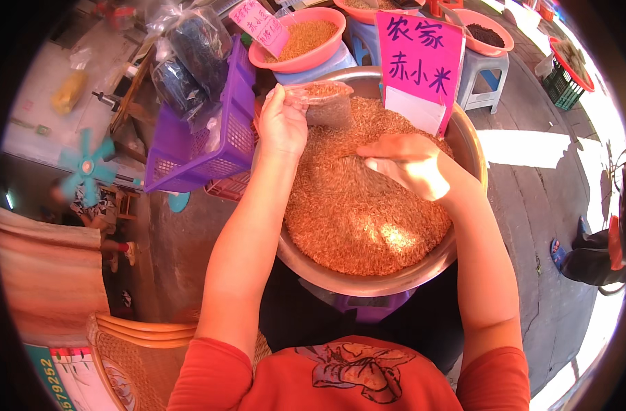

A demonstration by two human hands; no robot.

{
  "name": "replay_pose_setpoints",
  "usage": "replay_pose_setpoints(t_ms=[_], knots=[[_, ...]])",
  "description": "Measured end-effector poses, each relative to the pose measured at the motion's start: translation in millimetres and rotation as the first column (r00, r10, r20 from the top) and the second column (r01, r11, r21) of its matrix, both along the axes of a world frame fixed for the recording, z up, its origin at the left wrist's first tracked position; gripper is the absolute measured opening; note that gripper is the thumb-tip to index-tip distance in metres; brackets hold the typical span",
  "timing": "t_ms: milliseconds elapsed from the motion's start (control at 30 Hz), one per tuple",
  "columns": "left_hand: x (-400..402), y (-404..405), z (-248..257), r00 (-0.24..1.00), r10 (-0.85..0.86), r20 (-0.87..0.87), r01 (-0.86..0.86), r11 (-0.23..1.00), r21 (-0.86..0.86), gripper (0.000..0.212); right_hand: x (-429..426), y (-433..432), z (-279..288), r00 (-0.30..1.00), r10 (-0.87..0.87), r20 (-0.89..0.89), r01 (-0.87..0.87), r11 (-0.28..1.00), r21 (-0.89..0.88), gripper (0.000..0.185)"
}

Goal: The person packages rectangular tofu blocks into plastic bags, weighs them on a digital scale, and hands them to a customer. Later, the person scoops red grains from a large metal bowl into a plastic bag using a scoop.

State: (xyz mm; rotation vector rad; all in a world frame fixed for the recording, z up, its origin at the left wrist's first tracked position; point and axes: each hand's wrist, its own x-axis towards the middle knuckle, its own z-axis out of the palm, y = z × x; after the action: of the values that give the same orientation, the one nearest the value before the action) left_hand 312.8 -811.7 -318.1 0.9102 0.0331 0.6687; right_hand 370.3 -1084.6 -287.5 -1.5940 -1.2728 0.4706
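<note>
A wide metal basin (379, 287) heaped with reddish-brown grain (354, 216) stands before me. My left hand (284, 120) grips the side of a clear plastic container (331, 110) with some of the same grain in it, held over the far left of the heap. Low over the grain, right of the middle, is my right hand (405, 162), its fingers bent together and partly blurred; whether they hold anything cannot be told. Behind it a pink handwritten sign (421, 67) stands at the basin's far right.
Left of the basin is a purple plastic crate (189, 169) with bagged dark goods. Pink basins of grain (256, 56) stand beyond, one on a grey stool (480, 77). A wicker chair (143, 329) is at lower left. People are at far left and far right.
</note>
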Motion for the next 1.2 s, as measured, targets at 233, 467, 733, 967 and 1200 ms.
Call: replay_pose_setpoints(t_ms=[233,467,733,967,1200], knots=[[-7,-12,-18,0.972,-0.086,-0.220,0.116,0.985,0.126,0.021,18,-32,17,0.919,-0.392,0.039,0.390,0.919,0.063,0.026],[-52,-15,-36,0.788,0.238,-0.568,-0.037,0.939,0.342,0.036,33,-39,-3,0.776,-0.551,0.307,0.621,0.753,-0.217,0.034],[-60,-18,-51,0.720,0.129,-0.682,0.085,0.959,0.271,0.030,47,3,-35,0.808,-0.498,0.315,0.580,0.768,-0.271,0.040],[-33,-4,-24,0.490,0.294,-0.821,-0.036,0.948,0.317,0.072,35,-8,-18,0.917,-0.371,0.149,0.398,0.882,-0.254,0.039],[23,-21,7,0.326,-0.016,-0.945,0.435,0.890,0.135,0.047,28,-17,-4,0.936,-0.349,-0.044,0.314,0.885,-0.343,0.035]])
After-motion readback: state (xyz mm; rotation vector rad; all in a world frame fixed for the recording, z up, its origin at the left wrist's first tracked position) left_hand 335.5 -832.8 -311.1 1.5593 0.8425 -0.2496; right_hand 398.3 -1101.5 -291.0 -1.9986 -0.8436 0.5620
